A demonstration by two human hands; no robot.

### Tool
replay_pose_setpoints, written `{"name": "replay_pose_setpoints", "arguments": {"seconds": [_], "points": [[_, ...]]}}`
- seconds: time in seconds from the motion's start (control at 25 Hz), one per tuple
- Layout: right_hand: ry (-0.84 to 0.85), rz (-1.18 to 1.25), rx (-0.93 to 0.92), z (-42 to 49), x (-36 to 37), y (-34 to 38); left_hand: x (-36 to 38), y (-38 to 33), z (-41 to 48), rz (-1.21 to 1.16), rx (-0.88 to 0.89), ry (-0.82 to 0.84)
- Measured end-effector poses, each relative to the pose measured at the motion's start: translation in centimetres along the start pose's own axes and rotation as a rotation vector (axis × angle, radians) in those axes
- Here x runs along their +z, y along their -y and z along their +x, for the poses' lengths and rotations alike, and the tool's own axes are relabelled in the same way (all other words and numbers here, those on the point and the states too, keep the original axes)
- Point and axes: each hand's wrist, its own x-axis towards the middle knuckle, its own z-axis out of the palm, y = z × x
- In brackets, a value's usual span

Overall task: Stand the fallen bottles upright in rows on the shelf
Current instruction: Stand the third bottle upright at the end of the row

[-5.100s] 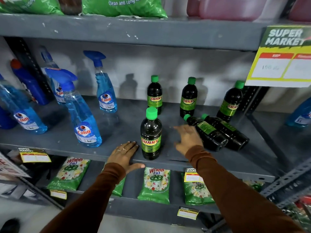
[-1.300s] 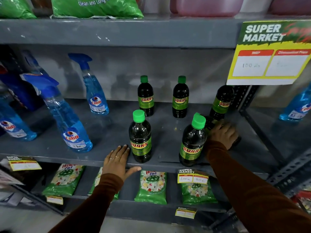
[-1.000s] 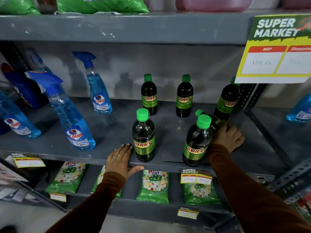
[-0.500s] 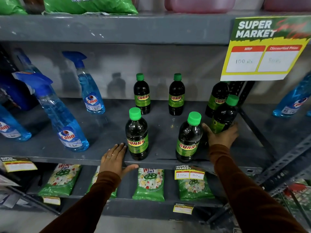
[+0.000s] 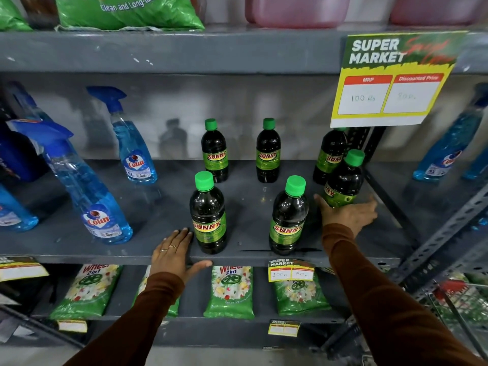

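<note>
Several dark Sunny bottles with green caps stand on the grey middle shelf point(image 5: 163, 207). The back row holds one at the left point(image 5: 214, 154), one in the middle point(image 5: 268, 157) and one at the right point(image 5: 327, 157) partly behind a price sign. In front stand a left bottle point(image 5: 208, 217) and a middle bottle point(image 5: 287, 220). My right hand point(image 5: 346, 215) cups the base of a sixth bottle point(image 5: 344, 180), nearly upright and leaning slightly, at the front right. My left hand point(image 5: 173, 256) lies flat on the shelf's front edge, fingers apart, beside the front left bottle.
Blue Colin spray bottles point(image 5: 97, 207) stand on the shelf's left part and more on the right point(image 5: 446, 154). A yellow price sign point(image 5: 388, 83) hangs from the upper shelf. Green detergent packets point(image 5: 229, 289) lie below. A slotted metal upright point(image 5: 443, 239) rises at the right.
My right hand lifted the last lying bottle off the shelf and tipped it up; it now stands almost upright at the front right. My left hand has stayed on the shelf edge.
</note>
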Motion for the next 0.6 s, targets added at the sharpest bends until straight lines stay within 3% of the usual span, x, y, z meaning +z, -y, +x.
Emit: {"name": "replay_pose_setpoints", "arguments": {"seconds": [0.24,0.4,0.6], "points": [[0.057,0.195,-0.037,0.2,-0.5,-1.4,-0.1,0.0,-0.1,-0.012,0.002,-0.009],[-0.01,-0.053,0.019,0.1,0.0,-0.1,0.0,0.1,0.0,-0.018,0.007,-0.009],[0.053,0.108,0.085,0.4,-1.5,-1.3,0.0,-0.1,-0.3,-0.032,0.014,-0.008]]}}
